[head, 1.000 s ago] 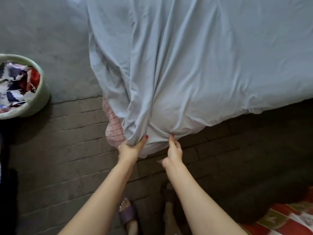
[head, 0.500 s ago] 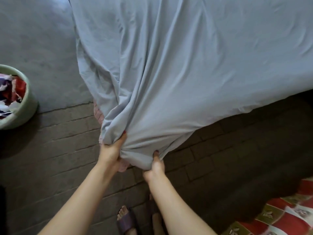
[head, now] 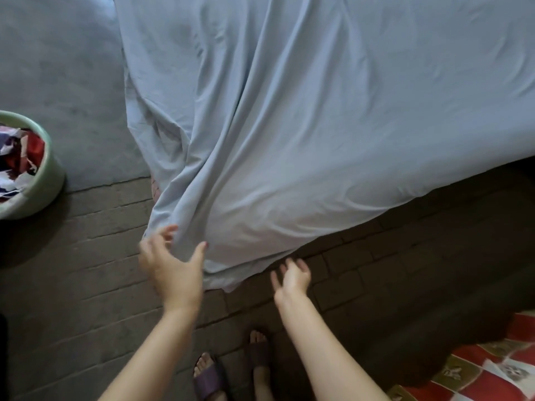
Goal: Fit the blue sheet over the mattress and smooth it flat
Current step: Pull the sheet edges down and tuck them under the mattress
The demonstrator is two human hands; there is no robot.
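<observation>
Now, with the left hand (head: pixel 170 267) and right hand (head: pixel 292 276) both spread and gripping nothing, the pale blue cotton sheet (head: pixel 304 125) hangs bunched over the mattress's near corner; better regrip its hem and tuck underneath.

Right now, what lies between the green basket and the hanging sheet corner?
Only bare brick floor, in the head view, between green basket and blue sheet.
</observation>
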